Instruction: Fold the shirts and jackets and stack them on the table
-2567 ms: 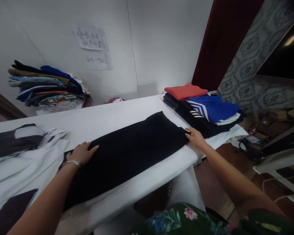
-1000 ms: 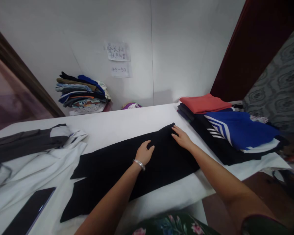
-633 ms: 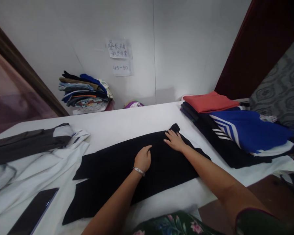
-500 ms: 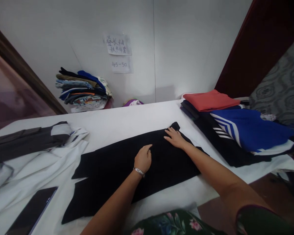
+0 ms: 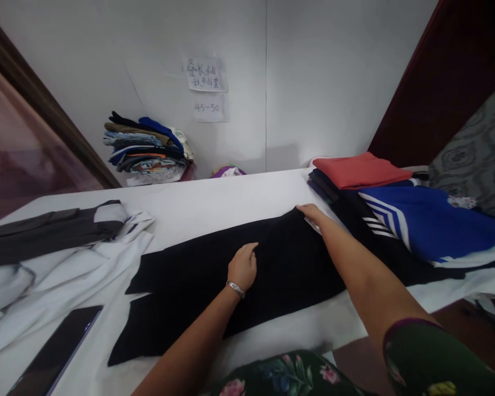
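Black trousers [image 5: 202, 275]: flat on white surface [image 5: 239, 192], close to its front edge; long axis left-right, slightly slanted, roughly along that edge
Hems [image 5: 138, 280]: split, pointing to surface's left end; waist [image 5: 293, 223] points to right end
Left hand [image 5: 243, 268]: resting mid-trousers, fingers loosely curled; can't tell if gripping cloth
Right hand [image 5: 313, 214]: pinching waist's back corner
Right end: coral garment [image 5: 363, 171], blue garment [image 5: 441, 223], piled

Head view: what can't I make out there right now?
- Head view, black trousers: a strip is hidden under the left arm.
- Head view, phone: its near end is cut off by the bottom edge.
- Head view, purple item: its lower part is hidden by the table.
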A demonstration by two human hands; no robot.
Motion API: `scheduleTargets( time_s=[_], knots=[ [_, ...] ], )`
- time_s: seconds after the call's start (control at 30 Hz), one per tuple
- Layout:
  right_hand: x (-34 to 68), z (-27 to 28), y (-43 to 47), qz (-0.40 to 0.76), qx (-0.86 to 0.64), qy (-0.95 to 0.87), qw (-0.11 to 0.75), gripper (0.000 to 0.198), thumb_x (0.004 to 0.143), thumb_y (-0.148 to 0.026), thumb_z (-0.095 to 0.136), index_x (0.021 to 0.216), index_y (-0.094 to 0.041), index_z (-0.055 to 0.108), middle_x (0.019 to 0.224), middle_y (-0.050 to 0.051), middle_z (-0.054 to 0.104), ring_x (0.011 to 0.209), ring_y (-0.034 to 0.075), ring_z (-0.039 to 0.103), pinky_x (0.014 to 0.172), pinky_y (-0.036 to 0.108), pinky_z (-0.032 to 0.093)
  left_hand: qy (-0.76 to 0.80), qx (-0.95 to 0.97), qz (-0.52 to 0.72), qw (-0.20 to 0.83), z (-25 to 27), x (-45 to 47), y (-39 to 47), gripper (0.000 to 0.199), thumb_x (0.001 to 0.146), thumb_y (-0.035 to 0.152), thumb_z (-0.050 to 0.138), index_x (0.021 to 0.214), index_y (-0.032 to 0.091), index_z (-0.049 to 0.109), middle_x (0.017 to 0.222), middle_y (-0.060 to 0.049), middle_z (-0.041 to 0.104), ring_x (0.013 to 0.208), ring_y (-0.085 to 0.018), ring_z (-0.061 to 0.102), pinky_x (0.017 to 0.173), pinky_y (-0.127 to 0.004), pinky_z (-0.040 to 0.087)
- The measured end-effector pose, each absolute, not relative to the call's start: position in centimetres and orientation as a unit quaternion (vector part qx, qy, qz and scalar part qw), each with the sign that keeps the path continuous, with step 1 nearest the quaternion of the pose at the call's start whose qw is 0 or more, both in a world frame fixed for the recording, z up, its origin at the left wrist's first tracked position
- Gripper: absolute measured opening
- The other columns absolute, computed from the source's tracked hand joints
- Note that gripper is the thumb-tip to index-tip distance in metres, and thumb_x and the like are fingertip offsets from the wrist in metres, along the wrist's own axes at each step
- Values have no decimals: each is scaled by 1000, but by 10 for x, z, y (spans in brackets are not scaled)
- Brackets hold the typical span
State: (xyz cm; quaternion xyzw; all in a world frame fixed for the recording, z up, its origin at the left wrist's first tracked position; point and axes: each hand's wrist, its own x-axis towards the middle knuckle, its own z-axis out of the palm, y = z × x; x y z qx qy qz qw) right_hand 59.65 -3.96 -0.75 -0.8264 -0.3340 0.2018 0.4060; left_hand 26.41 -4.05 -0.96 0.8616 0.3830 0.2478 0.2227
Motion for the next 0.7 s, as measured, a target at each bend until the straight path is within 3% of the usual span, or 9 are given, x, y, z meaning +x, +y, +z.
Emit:
scheduleTargets(
  time_s=[0.1, 0.4, 0.57, 0.7],
  knots=[
    [599, -11, -38, 195, -820, -323, 431, 26, 74, -38, 64, 80, -13, 70, 72, 7, 70, 64, 18, 63, 60, 27, 48, 385, 860, 248, 224, -9, 264, -40, 38, 87, 12, 41, 118, 22, 60, 121, -4, 63, 112, -18, 58, 98, -35, 48],
    [605, -27, -40, 129, -845, -280, 436, 15, 69, -33, 68, 75, -20, 68, 82, 4, 68, 88, 21, 59, 77, 29, 44, 382, 856, 251, 243, -7, 271, -39, 37, 87, 14, 43, 118, 21, 61, 122, -5, 63, 113, -19, 58, 100, -37, 46],
    [608, -16, -53, 211, -806, -305, 460, 23, 75, -37, 64, 73, -14, 68, 68, 4, 65, 68, 16, 57, 65, 26, 45, 405, 801, 256, 358, 0, 270, -20, 32, 83, 13, 49, 109, 19, 66, 108, -4, 70, 104, -19, 64, 95, -35, 50],
    [608, -9, -84, 288, -766, -311, 484, 24, 77, -34, 63, 89, -14, 70, 68, 3, 65, 57, 11, 53, 57, 23, 44, 401, 791, 256, 384, 6, 273, -15, 31, 82, 14, 50, 108, 18, 67, 104, -5, 71, 97, -19, 66, 91, -34, 51]
  ],
)
